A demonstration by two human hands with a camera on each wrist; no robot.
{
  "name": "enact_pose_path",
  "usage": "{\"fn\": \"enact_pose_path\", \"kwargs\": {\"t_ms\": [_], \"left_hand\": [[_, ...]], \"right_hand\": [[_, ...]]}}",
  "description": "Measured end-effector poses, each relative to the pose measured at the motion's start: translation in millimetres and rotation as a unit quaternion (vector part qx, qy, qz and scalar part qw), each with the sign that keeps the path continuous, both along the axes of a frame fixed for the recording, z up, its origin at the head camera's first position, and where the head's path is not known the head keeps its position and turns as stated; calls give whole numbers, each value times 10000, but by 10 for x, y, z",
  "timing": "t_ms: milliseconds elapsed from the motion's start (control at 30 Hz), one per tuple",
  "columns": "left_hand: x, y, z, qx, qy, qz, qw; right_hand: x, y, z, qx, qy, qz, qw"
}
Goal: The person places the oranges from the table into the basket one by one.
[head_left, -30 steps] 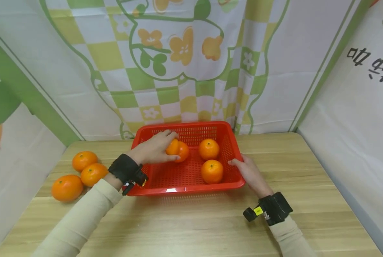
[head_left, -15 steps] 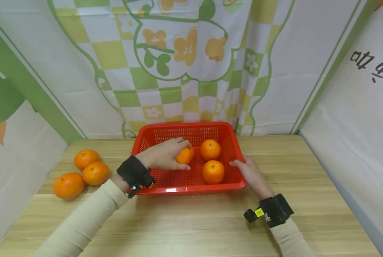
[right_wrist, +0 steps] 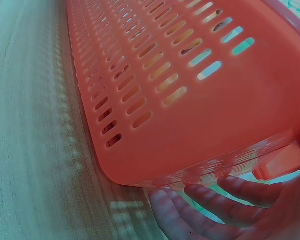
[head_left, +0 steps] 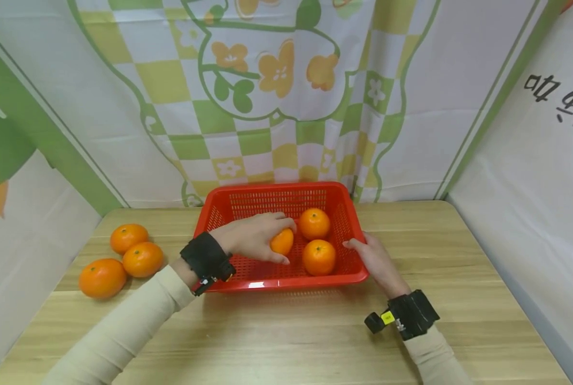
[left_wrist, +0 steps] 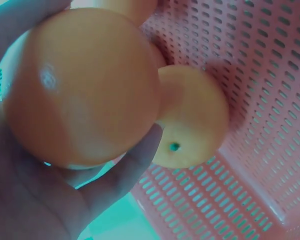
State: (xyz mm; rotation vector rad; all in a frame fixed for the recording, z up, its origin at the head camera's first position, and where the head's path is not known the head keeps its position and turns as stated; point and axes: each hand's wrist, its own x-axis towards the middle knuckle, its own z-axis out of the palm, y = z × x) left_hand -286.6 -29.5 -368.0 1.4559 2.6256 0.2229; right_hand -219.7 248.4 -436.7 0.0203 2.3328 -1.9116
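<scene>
Inside a red plastic basket [head_left: 248, 285] with slotted walls, my left hand [head_left: 255, 235] holds an orange [head_left: 282, 242]. The left wrist view shows my fingers and thumb curled round this orange [left_wrist: 90, 90], with another orange [left_wrist: 195, 115] just beyond it. Two oranges lie in the basket's right half, one at the back [head_left: 314, 223] and one at the front [head_left: 319, 258]. My right hand [head_left: 375, 262] grips the basket's right side, thumb over the rim. In the right wrist view its fingers [right_wrist: 230, 205] lie along the outside of the basket wall [right_wrist: 230, 110].
Several more oranges [head_left: 143, 260] sit close together on the wooden table [head_left: 286, 342], left of the basket. Behind the table hangs a checked, flower-printed curtain [head_left: 272, 133]. White printed walls [head_left: 532, 176] stand at both sides.
My left hand has moved right inside the basket with the orange, closer to the two oranges there. The right hand keeps its grip and the basket stays in place.
</scene>
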Motion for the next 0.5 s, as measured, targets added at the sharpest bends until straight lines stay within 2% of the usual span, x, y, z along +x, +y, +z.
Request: {"fn": "enact_pose_path", "kwargs": {"t_ms": [167, 333, 500], "left_hand": [[19, 30, -62, -99, -243, -137, 9996], [-1, 49, -123, -285, -227, -150, 9992], [-32, 80, -170, -306, -177, -324, 9989]], "right_hand": [[4, -1, 0, -96, -1, 33, 9999], [-4, 5, -11, -83, 20, 45, 10000], [-14, 18, -9, -83, -36, 31, 10000]]}}
